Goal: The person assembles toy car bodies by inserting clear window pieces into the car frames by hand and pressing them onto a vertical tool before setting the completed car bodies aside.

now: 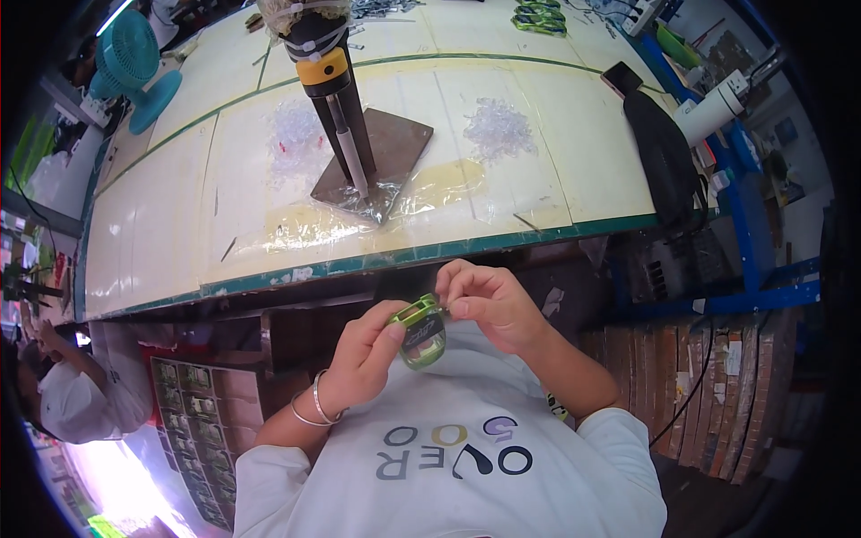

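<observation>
My left hand (pixel 366 351) is closed around the side of a small rounded plastic case (pixel 421 336), bright green with a dark panel and a see-through lower part. The case is held in front of my shirt, just off the near edge of the table. At its upper right corner, my right hand (pixel 489 300) has thumb and forefinger pinched together. Whatever lies between those fingertips is too small and too covered to make out.
On the white table (pixel 242 193) a black upright tool with a yellow collar (pixel 325 67) stands on a brown metal plate (pixel 395 134). Piles of clear plastic pieces (pixel 500 127) flank it. A teal fan (pixel 130 63) stands far left, a black bag (pixel 659 152) right. A compartmented tray (pixel 202 412) sits lower left, near another person (pixel 90 386).
</observation>
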A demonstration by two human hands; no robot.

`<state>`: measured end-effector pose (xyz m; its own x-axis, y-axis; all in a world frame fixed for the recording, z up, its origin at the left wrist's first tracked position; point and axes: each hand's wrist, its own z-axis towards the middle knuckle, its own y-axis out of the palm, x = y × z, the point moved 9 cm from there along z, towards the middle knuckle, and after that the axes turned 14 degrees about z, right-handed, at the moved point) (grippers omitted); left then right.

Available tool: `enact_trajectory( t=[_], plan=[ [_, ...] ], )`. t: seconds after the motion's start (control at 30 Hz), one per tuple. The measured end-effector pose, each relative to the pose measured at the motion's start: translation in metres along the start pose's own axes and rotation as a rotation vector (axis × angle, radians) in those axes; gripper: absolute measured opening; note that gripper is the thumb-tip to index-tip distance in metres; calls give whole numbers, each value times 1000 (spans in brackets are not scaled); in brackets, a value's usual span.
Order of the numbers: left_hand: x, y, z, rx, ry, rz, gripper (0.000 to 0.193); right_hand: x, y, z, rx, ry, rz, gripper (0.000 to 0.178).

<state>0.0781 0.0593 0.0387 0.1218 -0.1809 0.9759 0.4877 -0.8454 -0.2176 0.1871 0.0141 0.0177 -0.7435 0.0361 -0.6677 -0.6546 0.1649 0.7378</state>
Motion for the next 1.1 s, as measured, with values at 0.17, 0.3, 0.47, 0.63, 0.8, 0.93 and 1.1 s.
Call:
enact_trajectory(
  t=[0.17, 0.3, 0.47, 0.63, 0.8, 0.93, 1.1],
  plan=[
    [18, 3, 1, -46, 82, 204, 21, 9, 8, -2, -48, 91, 100, 10],
    [20, 4, -1, -54, 68, 265, 21, 9, 9, -3, -71, 88, 76, 11],
    [21, 3, -1, -49, 92, 307, 20, -1, 16, -4, -126, 5, -142, 4],
    [23, 5, 0, -101, 69, 361, 20, -6, 19, -5, -144, -20, -257, 3],
    [22, 11, -1, -174, 68, 364, 20, 6, 8, 1, -188, 141, -113, 11],
    [15, 11, -2, -200, 13, 342, 24, 19, -3, 7, -141, 190, -88, 29],
    [8, -6, 1, 54, 38, -17, 26, 0, 26, -9, -85, -380, -668, 59]
  ],
)
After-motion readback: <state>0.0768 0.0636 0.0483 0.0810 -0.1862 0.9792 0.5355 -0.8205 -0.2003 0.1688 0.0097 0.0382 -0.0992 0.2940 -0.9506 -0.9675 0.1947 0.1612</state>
